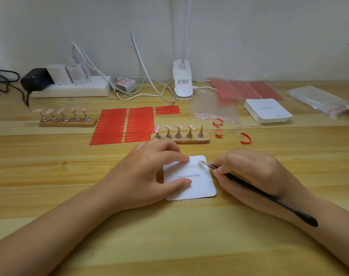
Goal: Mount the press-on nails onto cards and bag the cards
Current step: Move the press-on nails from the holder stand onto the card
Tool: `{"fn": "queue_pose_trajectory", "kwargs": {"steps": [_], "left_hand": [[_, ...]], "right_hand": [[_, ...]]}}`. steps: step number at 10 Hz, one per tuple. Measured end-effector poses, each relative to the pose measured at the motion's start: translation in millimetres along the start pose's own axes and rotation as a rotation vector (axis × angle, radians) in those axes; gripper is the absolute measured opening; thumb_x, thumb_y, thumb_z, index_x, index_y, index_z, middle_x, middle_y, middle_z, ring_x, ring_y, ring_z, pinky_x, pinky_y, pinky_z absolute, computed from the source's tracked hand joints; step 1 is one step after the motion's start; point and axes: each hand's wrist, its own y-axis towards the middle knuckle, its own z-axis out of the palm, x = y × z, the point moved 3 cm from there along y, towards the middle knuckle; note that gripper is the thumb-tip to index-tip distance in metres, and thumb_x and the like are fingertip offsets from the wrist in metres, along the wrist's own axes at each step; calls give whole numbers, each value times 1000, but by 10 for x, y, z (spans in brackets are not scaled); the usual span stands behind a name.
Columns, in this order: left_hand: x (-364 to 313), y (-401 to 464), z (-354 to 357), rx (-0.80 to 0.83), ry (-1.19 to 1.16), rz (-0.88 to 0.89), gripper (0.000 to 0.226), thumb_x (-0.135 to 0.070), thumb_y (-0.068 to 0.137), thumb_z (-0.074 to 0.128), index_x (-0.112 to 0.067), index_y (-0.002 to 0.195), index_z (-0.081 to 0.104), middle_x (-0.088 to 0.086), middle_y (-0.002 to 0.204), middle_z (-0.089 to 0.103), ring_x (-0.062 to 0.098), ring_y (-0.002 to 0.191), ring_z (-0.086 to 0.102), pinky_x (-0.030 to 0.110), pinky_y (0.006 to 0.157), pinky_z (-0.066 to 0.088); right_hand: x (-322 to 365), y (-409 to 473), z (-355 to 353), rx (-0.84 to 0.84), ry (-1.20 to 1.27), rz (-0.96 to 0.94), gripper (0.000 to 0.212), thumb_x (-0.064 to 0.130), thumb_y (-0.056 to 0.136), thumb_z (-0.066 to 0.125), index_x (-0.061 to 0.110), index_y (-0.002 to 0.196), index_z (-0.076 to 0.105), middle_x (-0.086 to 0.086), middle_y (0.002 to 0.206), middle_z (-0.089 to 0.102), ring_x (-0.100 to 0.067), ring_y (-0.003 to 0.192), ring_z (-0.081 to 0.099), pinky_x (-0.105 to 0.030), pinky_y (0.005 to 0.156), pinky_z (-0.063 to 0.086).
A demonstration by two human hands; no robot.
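Under left hand (149,172) card (197,186), right hand (247,170) gripping tool (269,196)

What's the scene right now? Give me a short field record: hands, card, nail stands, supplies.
left hand: fingers and thumb press the card flat
right hand: grips the black tool, tip on the card's upper right
card: white, printed "Handmade Nail", lying on the table
near stand: four pink nails, rightmost post bare
far stand: five pink nails
red tape strips: rows between the stands
clear bag: flat, beside the white box

White card (197,188); red tape strips (114,126); pink nails (178,126); black tool (269,198).
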Motion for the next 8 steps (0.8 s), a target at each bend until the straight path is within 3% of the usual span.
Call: {"fn": "queue_pose_trajectory", "kwargs": {"steps": [1,2,3,8], "left_hand": [[1,-6,3,2,-4,-2,48,-56,78,51,-25,113,64,-13,103,52,11,97,52,38,87,43],[10,-6,2,7,-8,-9,49,-57,78,50,-26,114,64,-14,104,52,10,98,51,36,88,42],[14,-6,4,10,-10,-9,49,-57,78,50,-26,114,64,-14,104,52,10,99,51,36,88,42],[9,-5,0,11,-18,-13,50,-57,78,50,-26,114,64,-13,104,52,12,98,51,38,88,42]], "right_hand": [[24,-27,-10,-8,-28,-44,25,23,99,40,10,104,61,-9,97,60,-26,92,55,-26,79,41],[90,-64,-55,-159,-12,-84,18,6,90,53,-4,79,61,-17,74,62,-34,67,58,-37,60,50],[109,-133,-66,-379,-6,-157,23,2,84,53,-7,64,58,-17,60,58,-35,52,54,-36,44,47],[123,-111,-51,-403,-35,-273,33,10,92,48,-3,64,59,-13,63,59,-33,53,52,-36,43,45]]}}
